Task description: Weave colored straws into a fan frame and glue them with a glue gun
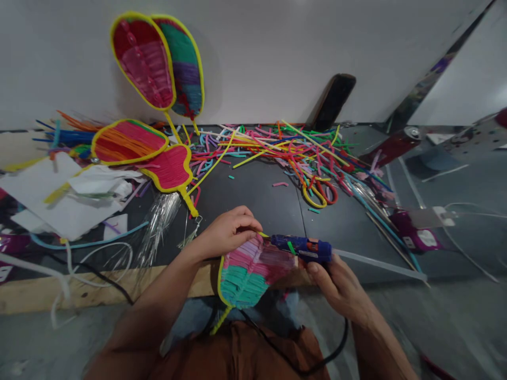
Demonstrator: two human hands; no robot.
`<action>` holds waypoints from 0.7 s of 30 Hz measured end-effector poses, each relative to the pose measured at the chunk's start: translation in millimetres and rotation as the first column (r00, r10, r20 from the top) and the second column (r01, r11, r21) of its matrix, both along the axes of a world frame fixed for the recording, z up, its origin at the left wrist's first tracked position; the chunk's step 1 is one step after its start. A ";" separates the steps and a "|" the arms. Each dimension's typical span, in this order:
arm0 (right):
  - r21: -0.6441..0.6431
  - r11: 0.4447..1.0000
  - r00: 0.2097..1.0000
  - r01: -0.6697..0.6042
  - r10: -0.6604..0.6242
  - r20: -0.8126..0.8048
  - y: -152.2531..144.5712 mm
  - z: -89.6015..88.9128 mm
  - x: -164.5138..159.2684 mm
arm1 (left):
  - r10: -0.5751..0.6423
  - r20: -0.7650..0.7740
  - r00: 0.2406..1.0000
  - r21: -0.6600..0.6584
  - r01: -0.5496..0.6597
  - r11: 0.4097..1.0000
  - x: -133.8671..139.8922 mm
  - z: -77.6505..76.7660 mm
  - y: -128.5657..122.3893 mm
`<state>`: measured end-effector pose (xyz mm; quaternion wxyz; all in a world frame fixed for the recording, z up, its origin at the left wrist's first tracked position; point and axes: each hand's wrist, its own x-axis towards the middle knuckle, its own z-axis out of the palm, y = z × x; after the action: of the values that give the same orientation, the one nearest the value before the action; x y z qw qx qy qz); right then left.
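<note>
My right hand (336,282) is closed round a blue hot glue gun (303,248), its nozzle pointing left and a long clear glue stick (376,264) trailing from its back. Under the nozzle lies a fan-shaped pipe cleaner piece (243,285) in teal, pink and lilac, edged partly in yellow, its yellow handle toward my body. My left hand (232,232) pinches the yellow edging at the fan's far rim, close to the nozzle tip. The piece overhangs the table's front edge.
Finished-looking fans (144,63) lean on the wall; others (130,141) lie at left by papers (71,195). Loose pipe cleaners (273,145) spread along the back with scissors (320,192). A phone (336,100), a can (396,145) and a purple box (420,232) stand right.
</note>
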<state>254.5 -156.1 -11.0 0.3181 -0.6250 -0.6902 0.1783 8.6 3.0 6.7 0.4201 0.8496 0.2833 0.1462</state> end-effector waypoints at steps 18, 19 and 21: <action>-0.068 0.987 0.983 -0.145 0.136 -0.123 4.0 21.5 0.8 | -0.012 -0.020 1.000 0.000 0.012 1.000 0.2 -3.2 0.6; -0.075 0.989 0.984 -0.131 0.120 -0.132 2.7 22.4 2.4 | -0.011 -0.019 1.000 -0.003 0.011 1.000 0.4 -2.9 0.5; -0.086 0.993 0.988 -0.077 0.065 -0.143 0.7 22.0 8.4 | -0.005 -0.017 1.000 -0.010 0.005 1.000 0.5 -1.7 0.3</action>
<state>262.9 -155.4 11.0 0.3303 -0.5999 -0.6791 0.2644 9.1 3.3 5.1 0.4222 0.8495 0.2854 0.1366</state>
